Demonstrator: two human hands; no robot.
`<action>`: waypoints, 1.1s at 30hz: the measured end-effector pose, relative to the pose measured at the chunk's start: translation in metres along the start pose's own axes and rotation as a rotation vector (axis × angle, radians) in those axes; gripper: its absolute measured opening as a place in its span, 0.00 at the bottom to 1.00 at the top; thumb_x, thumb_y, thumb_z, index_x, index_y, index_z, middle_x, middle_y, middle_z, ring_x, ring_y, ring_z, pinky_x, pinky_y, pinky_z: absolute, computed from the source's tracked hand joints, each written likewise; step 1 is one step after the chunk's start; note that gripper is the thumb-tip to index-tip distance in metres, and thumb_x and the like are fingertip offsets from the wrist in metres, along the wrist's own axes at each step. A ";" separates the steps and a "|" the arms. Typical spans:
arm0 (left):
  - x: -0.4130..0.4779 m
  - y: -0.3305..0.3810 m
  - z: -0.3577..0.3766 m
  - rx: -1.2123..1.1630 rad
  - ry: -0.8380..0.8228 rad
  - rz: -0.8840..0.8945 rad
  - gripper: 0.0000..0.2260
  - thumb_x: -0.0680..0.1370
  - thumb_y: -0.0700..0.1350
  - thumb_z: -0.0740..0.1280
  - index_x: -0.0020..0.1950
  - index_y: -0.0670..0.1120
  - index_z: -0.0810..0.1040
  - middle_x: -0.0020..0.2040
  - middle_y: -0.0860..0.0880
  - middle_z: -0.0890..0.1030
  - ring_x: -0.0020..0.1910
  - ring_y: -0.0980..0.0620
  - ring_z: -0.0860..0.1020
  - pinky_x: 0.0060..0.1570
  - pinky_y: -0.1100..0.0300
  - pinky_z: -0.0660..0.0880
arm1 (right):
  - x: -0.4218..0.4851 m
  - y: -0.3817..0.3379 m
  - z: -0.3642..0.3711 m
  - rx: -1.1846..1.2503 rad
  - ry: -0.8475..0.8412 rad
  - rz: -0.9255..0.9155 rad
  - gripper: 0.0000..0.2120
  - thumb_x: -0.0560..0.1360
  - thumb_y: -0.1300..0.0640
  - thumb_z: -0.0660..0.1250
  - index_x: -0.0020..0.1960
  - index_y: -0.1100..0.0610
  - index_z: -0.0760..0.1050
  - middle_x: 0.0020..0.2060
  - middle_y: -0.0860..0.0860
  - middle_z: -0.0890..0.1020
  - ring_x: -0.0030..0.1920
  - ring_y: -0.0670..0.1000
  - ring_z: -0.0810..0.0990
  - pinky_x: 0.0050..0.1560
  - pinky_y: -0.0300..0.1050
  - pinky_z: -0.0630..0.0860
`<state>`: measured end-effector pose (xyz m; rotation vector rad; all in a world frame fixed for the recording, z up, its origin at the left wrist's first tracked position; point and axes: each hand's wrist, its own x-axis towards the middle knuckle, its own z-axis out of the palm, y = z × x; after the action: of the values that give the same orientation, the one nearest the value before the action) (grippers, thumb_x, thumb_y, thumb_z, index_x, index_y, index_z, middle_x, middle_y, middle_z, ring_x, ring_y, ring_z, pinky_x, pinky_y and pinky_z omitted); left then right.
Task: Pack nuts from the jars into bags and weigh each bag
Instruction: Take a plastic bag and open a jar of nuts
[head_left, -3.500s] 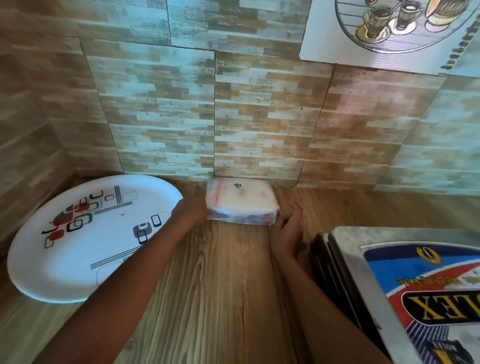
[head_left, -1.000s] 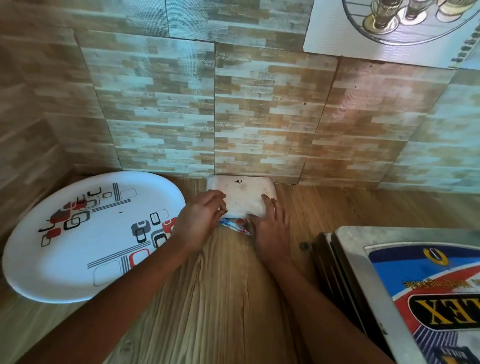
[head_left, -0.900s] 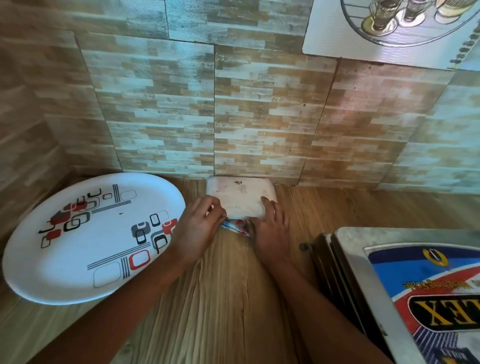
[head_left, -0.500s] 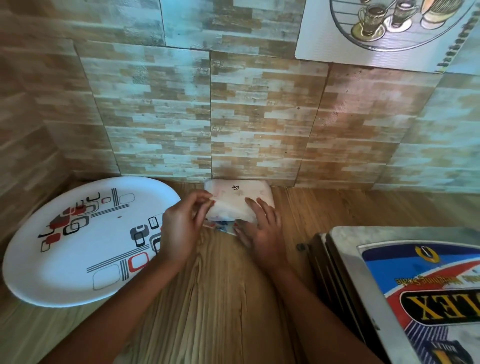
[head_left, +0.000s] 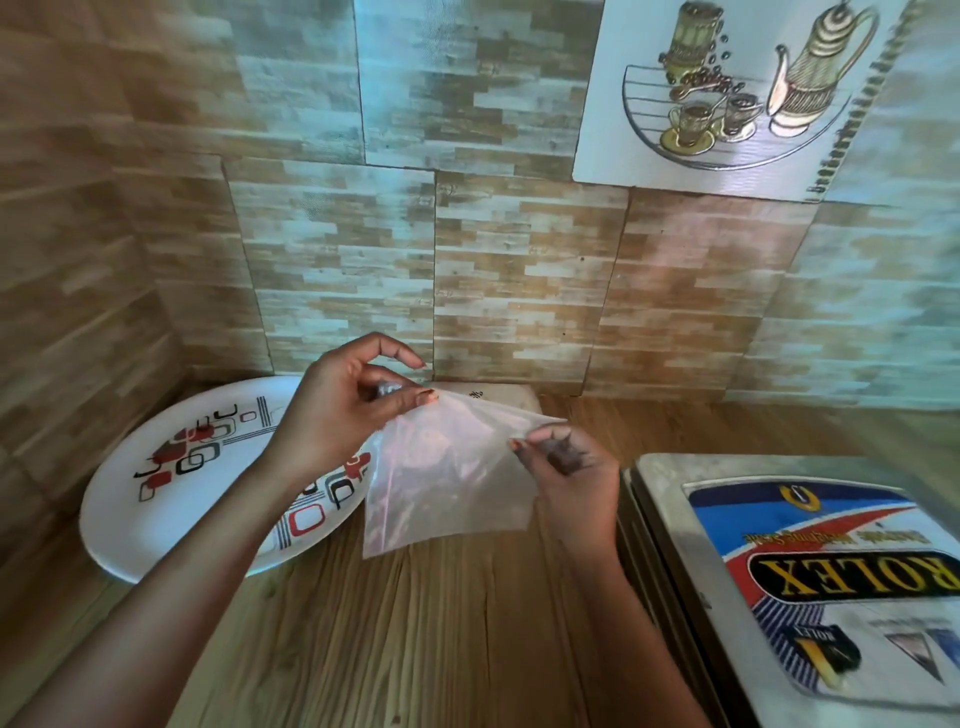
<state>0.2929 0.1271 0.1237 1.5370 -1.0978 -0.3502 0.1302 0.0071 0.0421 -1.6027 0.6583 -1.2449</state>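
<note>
- the left hand (head_left: 343, 410) is raised above the surface (head_left: 441, 649); its thumb and first finger pinch the upper left corner of a thin see-through bag (head_left: 452, 483), and the other fingers are curled loosely above.
- the right hand (head_left: 566, 467) pinches the upper right edge of the same bag between thumb and fingertips; the palm is turned toward the camera.
- the bag is in the air between the two hands, and its top edge is stretched from one pinch to the other. the lower part hangs down free, and i cannot tell if it touches the surface. it has a light pink tone, and the wood and the edge of the plate show through it.
- a flat white pack (head_left: 498, 402) lies against the foot of the wall, just behind the bag. the hands and the bag hide most of it, and a small dark mark shows on its top.
- a big white plate (head_left: 156, 493) with red, grey and black squares lies on the left of the surface, under the left wrist.
- a metal scale (head_left: 670, 499) stands on the right, near the right forearm. its top has a blue, red and white sticker with the word "rolex", upside down from this view.
- the wall (head_left: 337, 260) has tiles with a wood pattern. a white picture (head_left: 727, 88) of a coffee pot and cups is on it at the upper right.
</note>
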 end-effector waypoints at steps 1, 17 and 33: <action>-0.004 0.004 -0.001 -0.066 -0.031 -0.057 0.13 0.63 0.48 0.72 0.46 0.49 0.77 0.39 0.40 0.83 0.32 0.45 0.75 0.36 0.61 0.71 | -0.002 -0.007 -0.005 0.035 -0.002 0.033 0.12 0.67 0.71 0.73 0.38 0.55 0.78 0.32 0.45 0.82 0.34 0.42 0.80 0.37 0.34 0.75; -0.104 0.034 0.029 -0.324 -0.352 -0.422 0.10 0.66 0.41 0.69 0.45 0.38 0.81 0.43 0.42 0.84 0.42 0.48 0.84 0.37 0.61 0.80 | -0.088 -0.074 -0.099 0.035 0.030 0.323 0.09 0.62 0.59 0.75 0.41 0.58 0.81 0.37 0.54 0.84 0.39 0.55 0.82 0.43 0.50 0.80; -0.103 0.132 0.154 0.097 -0.968 0.060 0.10 0.65 0.49 0.72 0.43 0.46 0.84 0.39 0.49 0.85 0.39 0.56 0.80 0.41 0.60 0.73 | -0.113 -0.152 -0.228 -0.279 -0.169 0.053 0.05 0.59 0.54 0.73 0.35 0.48 0.83 0.33 0.45 0.84 0.34 0.41 0.81 0.39 0.34 0.77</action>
<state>0.0684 0.1264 0.1608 1.4156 -1.9102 -1.0781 -0.1409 0.0804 0.1370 -1.8828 0.7877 -0.9981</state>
